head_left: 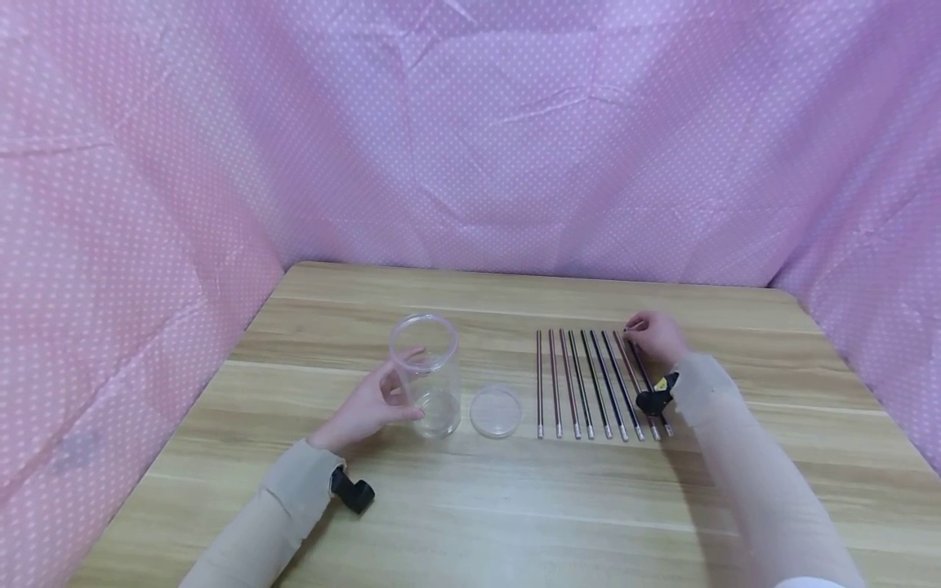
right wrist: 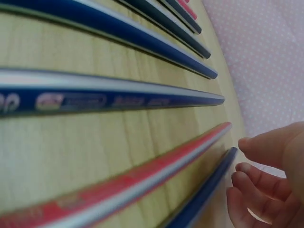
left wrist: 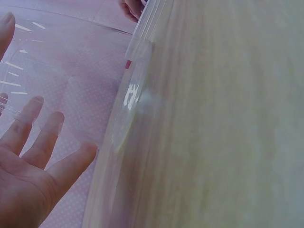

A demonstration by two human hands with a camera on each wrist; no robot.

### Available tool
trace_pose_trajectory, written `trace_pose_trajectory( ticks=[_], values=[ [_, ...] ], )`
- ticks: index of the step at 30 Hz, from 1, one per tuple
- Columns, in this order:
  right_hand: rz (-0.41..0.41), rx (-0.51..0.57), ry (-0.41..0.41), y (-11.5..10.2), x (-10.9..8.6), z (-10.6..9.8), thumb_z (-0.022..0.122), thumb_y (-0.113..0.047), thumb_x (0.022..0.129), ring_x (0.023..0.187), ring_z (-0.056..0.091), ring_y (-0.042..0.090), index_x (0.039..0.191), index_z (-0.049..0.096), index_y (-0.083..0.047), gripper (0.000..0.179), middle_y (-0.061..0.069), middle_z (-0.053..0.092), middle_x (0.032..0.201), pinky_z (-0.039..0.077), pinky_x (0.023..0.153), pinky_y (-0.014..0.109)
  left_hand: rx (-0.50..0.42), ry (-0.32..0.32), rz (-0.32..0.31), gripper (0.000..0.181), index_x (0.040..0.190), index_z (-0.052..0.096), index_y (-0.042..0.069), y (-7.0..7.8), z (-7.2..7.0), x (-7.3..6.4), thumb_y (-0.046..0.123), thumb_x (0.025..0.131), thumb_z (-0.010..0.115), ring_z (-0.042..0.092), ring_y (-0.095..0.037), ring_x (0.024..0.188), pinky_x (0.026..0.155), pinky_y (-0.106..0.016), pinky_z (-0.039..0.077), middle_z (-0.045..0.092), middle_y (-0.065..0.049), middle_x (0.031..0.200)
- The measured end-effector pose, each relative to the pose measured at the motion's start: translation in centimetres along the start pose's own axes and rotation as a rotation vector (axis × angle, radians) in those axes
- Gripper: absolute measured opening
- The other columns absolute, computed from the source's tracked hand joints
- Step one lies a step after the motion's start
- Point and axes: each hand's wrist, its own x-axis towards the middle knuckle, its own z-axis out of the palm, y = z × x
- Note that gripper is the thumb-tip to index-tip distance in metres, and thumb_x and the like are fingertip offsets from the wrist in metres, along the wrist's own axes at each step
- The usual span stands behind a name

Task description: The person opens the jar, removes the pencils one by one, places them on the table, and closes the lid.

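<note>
My left hand (head_left: 367, 404) holds a clear plastic jar (head_left: 443, 380) upright, thumb on the near side and fingers spread round the far side. In the left wrist view the fingers show through the jar's wall. Over on the right, my right hand (head_left: 657, 336) is at the far end of the rightmost pencil, a dark blue one (right wrist: 204, 194). Its thumb and fingertips stand apart, right at that pencil's end. A red pencil (right wrist: 142, 180) lies just to the left of it. A round clear lid (head_left: 496, 412) lies flat beside the jar.
Several red, black and blue pencils (head_left: 569, 384) lie side by side in a row, silvery ends towards me. The wooden table (head_left: 470, 523) ends at a pink dotted curtain (head_left: 515, 163) at the back and sides.
</note>
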Motion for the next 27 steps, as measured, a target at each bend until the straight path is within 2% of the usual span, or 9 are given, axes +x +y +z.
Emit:
trace_pose_trajectory(
  ticks=[4, 7, 11, 15, 21, 27],
  values=[
    [-0.013, 0.006, 0.033, -0.1, -0.3, -0.5, 0.05, -0.012, 0.095, 0.096, 0.058, 0.039, 0.116, 0.053, 0.01, 0.031, 0.033, 0.058, 0.112, 0.054, 0.08, 0.045, -0.002, -0.002, 0.004, 0.089, 0.148, 0.029, 0.011, 0.0, 0.0, 0.1, 0.0, 0.073, 0.076, 0.04, -0.039, 0.132, 0.106, -0.053, 0.038, 0.041, -0.017, 0.145],
    [-0.059, -0.027, 0.069, -0.5, -0.6, -0.7, 0.05, -0.013, 0.094, 0.095, 0.058, 0.039, 0.113, 0.057, 0.009, 0.03, 0.03, 0.06, 0.107, 0.051, 0.082, 0.049, 0.001, 0.0, 0.008, 0.089, 0.147, 0.029, 0.01, -0.1, 0.1, 0.1, 0.001, 0.073, 0.077, 0.04, -0.038, 0.131, 0.106, -0.053, 0.039, 0.041, -0.016, 0.145],
    [-0.114, -0.052, 0.087, -1.2, -1.2, -0.4, 0.054, -0.014, 0.093, 0.093, 0.061, 0.036, 0.109, 0.061, 0.007, 0.028, 0.025, 0.064, 0.103, 0.052, 0.081, 0.048, 0.0, -0.004, 0.01, 0.089, 0.147, 0.029, 0.01, -0.1, 0.1, 0.0, 0.001, 0.073, 0.077, 0.04, -0.039, 0.132, 0.106, -0.054, 0.038, 0.04, -0.016, 0.146],
    [-0.162, -0.035, 0.072, -2.7, -1.8, 0.3, 0.056, -0.014, 0.092, 0.092, 0.061, 0.034, 0.107, 0.062, 0.006, 0.025, 0.023, 0.065, 0.101, 0.053, 0.078, 0.043, -0.01, -0.006, 0.012, 0.089, 0.147, 0.029, 0.01, -0.1, 0.0, -0.1, 0.002, 0.073, 0.077, 0.038, -0.038, 0.133, 0.107, -0.053, 0.036, 0.039, -0.015, 0.147],
    [-0.221, 0.007, 0.039, -5.5, -2.9, 1.5, 0.058, -0.013, 0.092, 0.09, 0.061, 0.032, 0.111, 0.061, 0.006, 0.027, 0.023, 0.064, 0.103, 0.052, 0.067, 0.029, -0.007, 0.0, 0.006, 0.089, 0.148, 0.029, 0.011, -0.1, -0.1, -0.2, 0.001, 0.073, 0.076, 0.039, -0.039, 0.132, 0.108, -0.053, 0.036, 0.043, -0.016, 0.144],
    [-0.29, 0.01, -0.006, -8.1, -3.6, 2.7, 0.062, -0.016, 0.09, 0.092, 0.061, 0.031, 0.117, 0.058, 0.005, 0.035, 0.024, 0.062, 0.11, 0.055, 0.067, 0.033, -0.019, 0.005, -0.012, 0.089, 0.147, 0.029, 0.012, 0.0, 0.0, -0.3, -0.003, 0.073, 0.075, 0.041, -0.04, 0.13, 0.107, -0.053, 0.037, 0.044, -0.018, 0.143]
  ],
)
